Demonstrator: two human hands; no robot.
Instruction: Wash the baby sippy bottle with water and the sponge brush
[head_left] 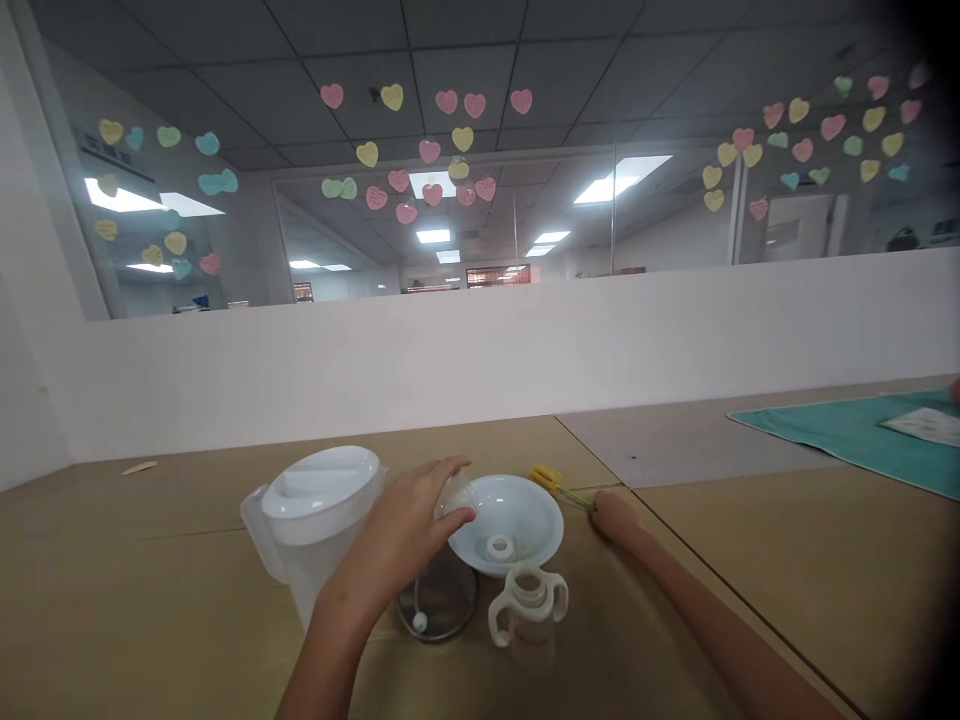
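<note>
My left hand (420,515) is closed around a small clear cup-like piece (456,497) at the left rim of a white bowl (544,520). A white ring (500,548) lies in the bowl. My right hand (615,517) grips the thin handle of a yellow brush (547,478), whose head lies by the bowl's right rim. In front of the bowl stands an open bottle with two white handles (529,590). A round metal dish (450,600) holding a thin tube with a white end (420,622) is partly under my left hand.
A white lidded pitcher (322,500) stands left of my left hand. At the right lies a teal cloth (825,428) with a white patterned item (926,425). A white wall and window rise behind the table (187,600).
</note>
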